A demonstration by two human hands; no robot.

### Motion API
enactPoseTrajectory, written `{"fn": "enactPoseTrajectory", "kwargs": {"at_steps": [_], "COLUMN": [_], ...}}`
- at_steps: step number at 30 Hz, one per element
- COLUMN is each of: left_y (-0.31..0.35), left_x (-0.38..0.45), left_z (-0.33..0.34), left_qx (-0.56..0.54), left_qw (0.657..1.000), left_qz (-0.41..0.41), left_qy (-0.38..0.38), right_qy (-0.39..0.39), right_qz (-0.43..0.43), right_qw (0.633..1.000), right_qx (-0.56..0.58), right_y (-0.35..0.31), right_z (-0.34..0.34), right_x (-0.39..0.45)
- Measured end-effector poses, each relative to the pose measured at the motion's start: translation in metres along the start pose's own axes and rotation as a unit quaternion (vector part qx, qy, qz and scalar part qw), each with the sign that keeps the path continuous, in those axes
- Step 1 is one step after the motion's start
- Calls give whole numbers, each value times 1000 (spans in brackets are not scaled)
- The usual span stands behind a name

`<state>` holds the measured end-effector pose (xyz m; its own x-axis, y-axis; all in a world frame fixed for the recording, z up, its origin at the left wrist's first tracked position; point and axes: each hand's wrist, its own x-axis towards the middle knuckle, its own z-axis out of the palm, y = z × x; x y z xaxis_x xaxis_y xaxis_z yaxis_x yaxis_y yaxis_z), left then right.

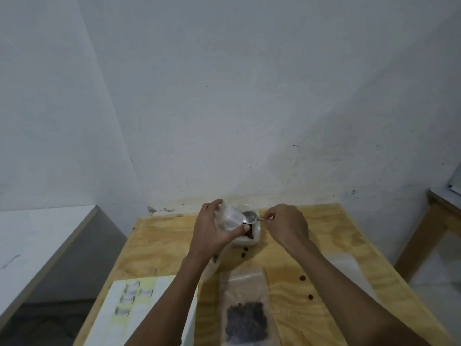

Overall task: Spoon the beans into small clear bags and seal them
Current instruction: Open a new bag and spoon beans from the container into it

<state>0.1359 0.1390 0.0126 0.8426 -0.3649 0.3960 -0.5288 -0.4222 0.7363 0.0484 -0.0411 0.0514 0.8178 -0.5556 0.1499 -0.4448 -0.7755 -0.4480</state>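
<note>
Looking down at the table (pixel 159 245), we see closest to us a small clear bag (pixel 245 305) lying flat with dark beans (pixel 247 318) inside it. We think this filled bag is put down near us so it stays out of the way of the scooping. We cannot tell if its top is pressed closed yet. Beside it on our left lies a white and yellow sheet of paper (pixel 139 310) with little pictures on it. On our right lies an empty clear bag (pixel 349 268), flat on the wood, maybe waiting for its turn.

A few loose beans (pixel 302 277) sit on the table between the bags and our hands. They probably fell off the spoon.

Farther away, our left hand (pixel 212 231) curls its fingers and thumb around another clear bag (pixel 230 217). We hold it up with its mouth turned to the spoon, so the beans can drop in. Our right hand (pixel 287 226) pinches the thin handle of the metal spoon (pixel 250 217). The spoon bowl is right at the bag's mouth. Just under both is the white tub (pixel 249 239) with more beans in it. We keep the bag over the tub so beans that miss fall back in.

Behind the table is a plain white wall (pixel 224 96).
</note>
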Motion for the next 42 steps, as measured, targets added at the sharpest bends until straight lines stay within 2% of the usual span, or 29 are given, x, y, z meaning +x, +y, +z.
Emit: {"fn": "enactPoseTrajectory", "kwargs": {"at_steps": [5, 10, 14, 16, 26, 33, 38, 42], "left_y": [-2, 2, -3, -7, -15, -20, -15, -8], "left_x": [1, 2, 4, 5, 0, -4, -6, -4], "left_z": [8, 15, 14, 12, 1, -6, -7, -8], "left_qx": [-55, -104, -99, -93, -26, 39, 49, 56], "left_qw": [998, 994, 994, 994, 998, 997, 997, 998], "left_qz": [-32, -43, -46, -46, -16, -3, -8, 6], "left_qy": [-11, -7, -14, -20, -49, -63, -57, -42], "right_qy": [-37, -75, -92, -93, -80, -62, -81, -71], "right_qz": [-9, 35, 111, 120, 104, 62, 29, -14], "right_qw": [996, 997, 987, 984, 980, 982, 980, 987], "right_qx": [-82, -9, 75, 97, 150, 170, 177, 144], "right_y": [-14, -18, -14, -13, -3, -5, -6, -7], "right_z": [17, 32, 36, 33, 17, -11, -19, -30], "right_x": [-4, 0, 12, 13, 17, 17, 11, 1]}}
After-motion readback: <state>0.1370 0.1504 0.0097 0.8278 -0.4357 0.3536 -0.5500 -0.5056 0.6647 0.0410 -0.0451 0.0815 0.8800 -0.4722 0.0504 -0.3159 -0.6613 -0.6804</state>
